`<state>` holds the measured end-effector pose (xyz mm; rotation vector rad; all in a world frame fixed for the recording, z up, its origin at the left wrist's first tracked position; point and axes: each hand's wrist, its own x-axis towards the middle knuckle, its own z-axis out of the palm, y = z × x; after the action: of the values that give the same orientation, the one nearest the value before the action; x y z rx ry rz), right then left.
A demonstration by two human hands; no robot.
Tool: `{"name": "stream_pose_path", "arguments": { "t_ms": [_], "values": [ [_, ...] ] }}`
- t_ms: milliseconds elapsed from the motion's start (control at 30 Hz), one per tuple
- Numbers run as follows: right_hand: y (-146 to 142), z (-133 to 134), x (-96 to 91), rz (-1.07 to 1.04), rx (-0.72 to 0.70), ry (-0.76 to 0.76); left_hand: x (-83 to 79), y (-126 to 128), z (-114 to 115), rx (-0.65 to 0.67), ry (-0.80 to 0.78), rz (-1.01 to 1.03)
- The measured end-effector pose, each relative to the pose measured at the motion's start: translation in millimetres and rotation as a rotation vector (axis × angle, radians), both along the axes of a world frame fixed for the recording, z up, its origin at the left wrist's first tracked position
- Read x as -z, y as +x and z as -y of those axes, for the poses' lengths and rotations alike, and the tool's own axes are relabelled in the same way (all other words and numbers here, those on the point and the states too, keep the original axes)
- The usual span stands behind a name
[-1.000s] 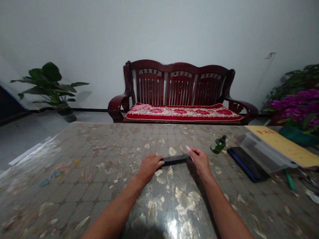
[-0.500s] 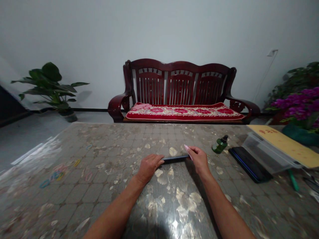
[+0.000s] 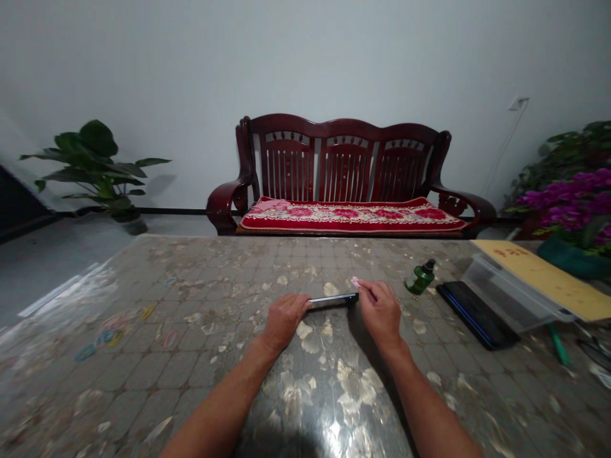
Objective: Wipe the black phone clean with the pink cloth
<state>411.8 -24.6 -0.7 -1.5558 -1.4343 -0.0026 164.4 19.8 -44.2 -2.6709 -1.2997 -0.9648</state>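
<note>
A thin dark phone [image 3: 333,300] is held nearly edge-on above the middle of the table. My left hand [image 3: 286,319] is closed around its left end, with the thumb and fingers along the edge. At the phone's other end, my right hand [image 3: 380,312] pinches a small pink cloth [image 3: 355,282], whose tip sticks out past the fingers. That hand is beside the right corner of the phone; whether the cloth touches it I cannot tell. The phone's faces are mostly hidden by the low angle.
To the right stand a green spray bottle [image 3: 420,277], a black flat case [image 3: 477,316] and a clear plastic box [image 3: 506,294] under a yellow board [image 3: 548,273]. A green handle [image 3: 558,345] lies near it. Several coloured rings [image 3: 86,352] lie at left. Behind is a wooden bench [image 3: 344,159].
My right hand has turned and shifted slightly, and the pink cloth is now more bunched at the fingertips. The phone has tilted a little, showing a brighter edge. My left hand keeps its grip.
</note>
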Motion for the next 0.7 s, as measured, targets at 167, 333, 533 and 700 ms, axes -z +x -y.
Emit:
{"name": "stream_pose_path", "arguments": {
  "t_ms": [167, 333, 533, 700],
  "values": [
    [-10, 8, -0.9, 0.214, -0.049, -0.018, 1.1, 1, 1, 0.001, -0.003, 0.03],
    [-12, 6, 3.8, 0.205, -0.139, -0.015, 0.7, 2, 0, 0.03, -0.056, 0.082],
    [-2, 3, 7.1, 0.158, -0.079, -0.008, 0.4, 1, -1, 0.033, -0.065, 0.071],
    [-26, 11, 1.2, 0.228, -0.219, 0.035, 1.4, 3, 0, 0.024, -0.083, 0.099]
  ]
}}
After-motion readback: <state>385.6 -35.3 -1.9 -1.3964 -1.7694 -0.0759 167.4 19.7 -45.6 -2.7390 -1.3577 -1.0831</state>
